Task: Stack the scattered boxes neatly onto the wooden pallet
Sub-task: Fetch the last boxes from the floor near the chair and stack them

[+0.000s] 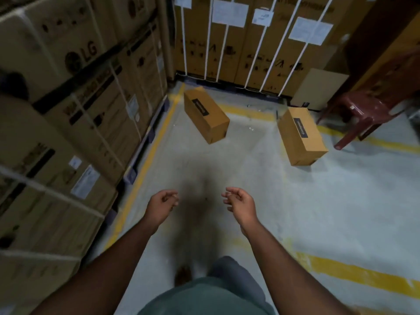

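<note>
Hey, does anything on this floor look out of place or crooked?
Yes. Two boxes, left box and right box, lie loose on the floor, skewed to the yellow lines and each other. No pallet is in view.

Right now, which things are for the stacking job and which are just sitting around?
For the job:
left box on the floor
right box on the floor
left hand and right hand, both holding nothing

Just there:
maroon plastic chair
strapped big cartons
flat cardboard sheet

No pallet shows.

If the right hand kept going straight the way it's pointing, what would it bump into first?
Probably nothing soon: the right hand points up over bare floor, between the two boxes. Depth is unclear.
</note>
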The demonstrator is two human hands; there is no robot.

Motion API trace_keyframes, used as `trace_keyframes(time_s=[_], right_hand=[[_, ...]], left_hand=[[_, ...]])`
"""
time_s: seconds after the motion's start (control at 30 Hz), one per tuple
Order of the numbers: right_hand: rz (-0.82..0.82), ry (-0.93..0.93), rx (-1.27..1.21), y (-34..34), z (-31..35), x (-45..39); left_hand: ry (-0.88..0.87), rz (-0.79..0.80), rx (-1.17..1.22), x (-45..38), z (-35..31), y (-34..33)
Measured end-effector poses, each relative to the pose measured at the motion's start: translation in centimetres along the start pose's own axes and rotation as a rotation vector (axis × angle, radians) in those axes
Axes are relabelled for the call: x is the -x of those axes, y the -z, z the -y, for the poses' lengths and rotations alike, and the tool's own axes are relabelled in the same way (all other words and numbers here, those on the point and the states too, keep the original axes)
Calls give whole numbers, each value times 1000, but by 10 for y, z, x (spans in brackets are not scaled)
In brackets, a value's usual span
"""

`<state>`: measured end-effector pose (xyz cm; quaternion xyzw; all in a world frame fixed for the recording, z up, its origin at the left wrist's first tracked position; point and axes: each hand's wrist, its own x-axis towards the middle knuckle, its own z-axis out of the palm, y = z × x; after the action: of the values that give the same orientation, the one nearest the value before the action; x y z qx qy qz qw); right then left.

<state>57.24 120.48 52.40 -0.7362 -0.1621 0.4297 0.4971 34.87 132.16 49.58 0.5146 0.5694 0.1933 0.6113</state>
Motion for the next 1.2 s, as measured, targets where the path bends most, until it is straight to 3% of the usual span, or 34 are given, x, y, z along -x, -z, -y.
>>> trace_keyframes(time_s=[0.37,0.53,0.73,0.83,0.97,1.1,1.2], right_hand=[[4,-115,-12,-38,120,-339],[29,-202,175,-45,186,-481],[75,-395,151,-72,229,-652],[27,-490,33,-88,234,-741],[-18,-538,-7,-105,201,-863],[-27,-583,199,-123,140,-987],[18,-562,368,-138,94,-1062]], left_hand=[[46,20,-62,-318,-148,-60],[94,9,-24,-435,-237,-87],[89,-17,-122,-610,-300,-121],[163,-21,-114,-721,-300,-147],[224,12,-263,-856,-254,-187],[300,105,-478,-953,-211,-221],[427,237,-504,-1013,-170,-248]])
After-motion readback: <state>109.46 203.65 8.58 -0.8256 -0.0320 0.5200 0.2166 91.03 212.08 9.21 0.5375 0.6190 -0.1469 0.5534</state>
